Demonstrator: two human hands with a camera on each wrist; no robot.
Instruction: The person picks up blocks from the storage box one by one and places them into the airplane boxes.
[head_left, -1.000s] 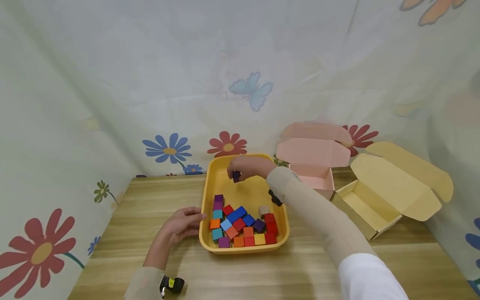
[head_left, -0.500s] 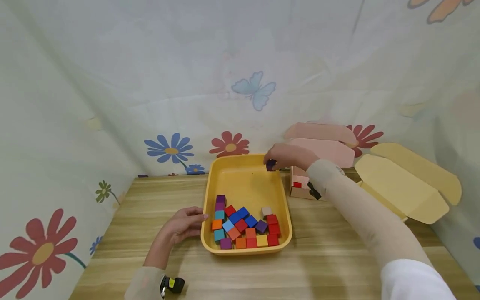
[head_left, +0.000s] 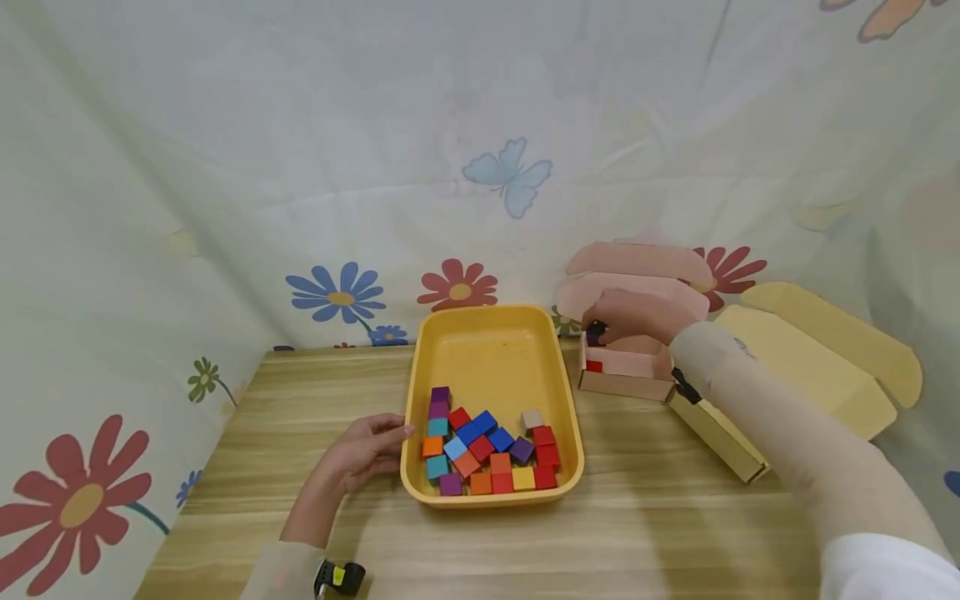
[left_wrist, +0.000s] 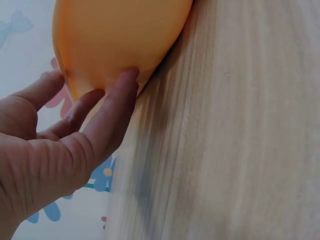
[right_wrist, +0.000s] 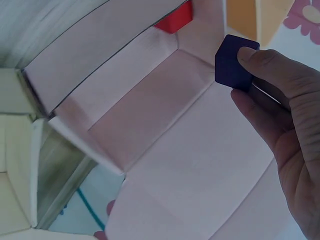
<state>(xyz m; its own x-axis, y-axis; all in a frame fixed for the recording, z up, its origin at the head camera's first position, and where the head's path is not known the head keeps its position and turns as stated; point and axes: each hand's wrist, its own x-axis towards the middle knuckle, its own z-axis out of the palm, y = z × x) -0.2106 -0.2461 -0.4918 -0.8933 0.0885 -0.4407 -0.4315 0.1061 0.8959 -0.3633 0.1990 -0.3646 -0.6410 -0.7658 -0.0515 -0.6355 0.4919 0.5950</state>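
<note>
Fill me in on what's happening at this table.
A person's right hand pinches a dark purple cube at one corner of the open pink box, which holds a red cube. The left hand touches the side of the yellow tray, where many more coloured cubes lie. An open yellow box stands right of the pink one.

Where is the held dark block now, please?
In the head view, the dark block is right of the yellow tray, in the right hand by the pink box.
</note>
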